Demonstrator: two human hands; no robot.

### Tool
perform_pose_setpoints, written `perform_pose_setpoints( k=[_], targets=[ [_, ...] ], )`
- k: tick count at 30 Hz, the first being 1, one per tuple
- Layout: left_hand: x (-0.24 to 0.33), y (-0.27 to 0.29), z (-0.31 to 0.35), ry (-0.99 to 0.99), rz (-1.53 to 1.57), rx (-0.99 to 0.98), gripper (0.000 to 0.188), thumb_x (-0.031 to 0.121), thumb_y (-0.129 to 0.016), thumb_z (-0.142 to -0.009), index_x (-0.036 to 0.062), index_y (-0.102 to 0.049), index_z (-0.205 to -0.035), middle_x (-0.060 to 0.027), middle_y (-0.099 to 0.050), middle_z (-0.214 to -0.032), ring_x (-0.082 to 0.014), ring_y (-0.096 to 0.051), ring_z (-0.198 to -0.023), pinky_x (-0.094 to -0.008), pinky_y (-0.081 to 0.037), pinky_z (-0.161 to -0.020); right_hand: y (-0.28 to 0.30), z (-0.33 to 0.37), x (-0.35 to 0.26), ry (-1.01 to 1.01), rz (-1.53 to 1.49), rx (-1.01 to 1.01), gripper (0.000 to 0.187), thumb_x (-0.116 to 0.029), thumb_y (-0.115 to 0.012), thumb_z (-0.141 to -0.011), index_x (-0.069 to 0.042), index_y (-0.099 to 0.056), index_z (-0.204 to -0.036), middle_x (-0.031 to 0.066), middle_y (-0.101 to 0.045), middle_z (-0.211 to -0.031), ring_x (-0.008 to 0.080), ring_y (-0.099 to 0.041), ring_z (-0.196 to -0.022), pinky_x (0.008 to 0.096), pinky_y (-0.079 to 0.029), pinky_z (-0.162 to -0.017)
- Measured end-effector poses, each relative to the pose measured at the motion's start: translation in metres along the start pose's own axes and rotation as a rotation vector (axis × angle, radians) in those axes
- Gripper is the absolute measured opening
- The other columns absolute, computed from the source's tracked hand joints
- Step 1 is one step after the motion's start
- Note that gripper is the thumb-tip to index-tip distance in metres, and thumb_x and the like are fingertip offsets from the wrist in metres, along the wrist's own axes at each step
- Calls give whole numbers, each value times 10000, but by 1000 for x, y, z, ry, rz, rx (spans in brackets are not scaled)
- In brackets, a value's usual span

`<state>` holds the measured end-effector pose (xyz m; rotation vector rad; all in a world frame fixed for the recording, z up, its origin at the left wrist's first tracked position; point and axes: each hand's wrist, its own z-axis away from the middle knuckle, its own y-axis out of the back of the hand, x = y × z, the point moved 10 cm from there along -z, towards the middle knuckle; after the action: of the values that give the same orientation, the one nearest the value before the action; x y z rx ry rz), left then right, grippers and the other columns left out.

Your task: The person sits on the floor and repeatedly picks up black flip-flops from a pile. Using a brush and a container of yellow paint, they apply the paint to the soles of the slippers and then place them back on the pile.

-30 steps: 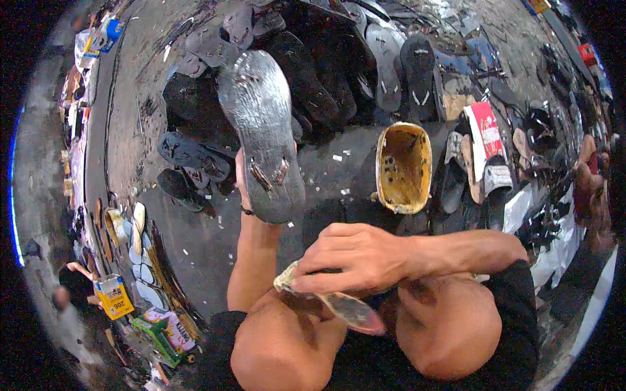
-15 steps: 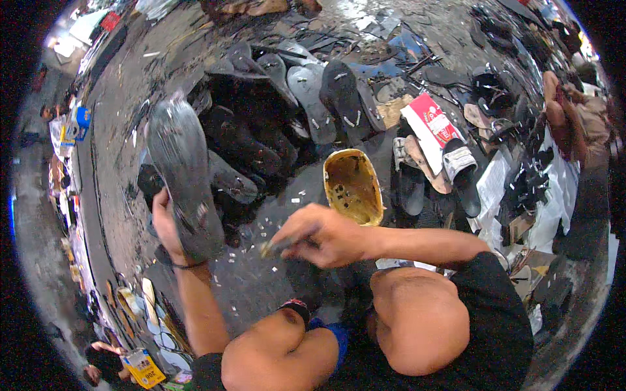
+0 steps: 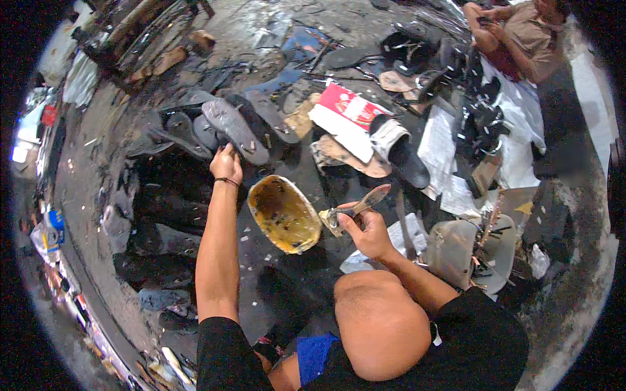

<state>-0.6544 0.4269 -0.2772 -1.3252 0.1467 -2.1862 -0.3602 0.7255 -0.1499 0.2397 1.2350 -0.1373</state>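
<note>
My left hand is stretched forward, its fingers closed at the edge of a grey shoe sole that slants above other dark soles. Part of the grip is hidden behind the hand itself. In my right hand is a brush, pinched between thumb and fingers. Its handle points up to the right, and its yellowish, crusted bristle end hangs just beside the rim of a glue tub. Inside, the tub is coated yellow-brown with dark specks.
Dark soles lie heaped on the left. A red and white box rests beyond the tub by a white-strapped sandal. At right stands a translucent container with sticks. Another person sits at the far right.
The sole held up on the left is out of my left hand, which has reached forward to another sole. My right hand has moved right with the brush, and the view has turned right.
</note>
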Motion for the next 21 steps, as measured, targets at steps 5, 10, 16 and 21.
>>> perform_pose_setpoints(
  k=[5,10,16,21],
  targets=[
    [-47,9,76,-39,-110,-69,451,80,-637,-958,-35,-506,-1374,-55,-652,-1067,-140,-626,-963,-292,-513,-927,65,2,44,-38,-27,159,236,-136,-642,-993,18,-629,-1172,28,-673,-964,81,-613,-842,244,-503,-760],
    [16,53,145,-165,-423,-122,346,99,-646,-970,-7,-591,-1295,-74,-680,-1199,-132,-655,-1030,-259,-531,-854,30,-17,24,19,48,106,247,-205,-645,-989,7,-674,-1113,81,-715,-936,130,-648,-853,310,-522,-776],
    [118,59,175,-491,-705,-217,308,131,-631,-971,17,-621,-1257,-38,-691,-1109,-138,-662,-1008,-294,-540,-835,-27,-25,-14,257,230,-2,224,-203,-644,-969,-23,-680,-1097,116,-719,-974,213,-668,-916,351,-508,-871],
    [177,8,228,-616,-681,-328,274,147,-644,-957,-4,-662,-1185,-44,-701,-1090,-136,-646,-968,-304,-513,-895,-16,-36,-19,310,428,66,282,-255,-710,-928,-45,-696,-1116,145,-717,-1094,250,-671,-1033,392,-493,-958]
  ],
)
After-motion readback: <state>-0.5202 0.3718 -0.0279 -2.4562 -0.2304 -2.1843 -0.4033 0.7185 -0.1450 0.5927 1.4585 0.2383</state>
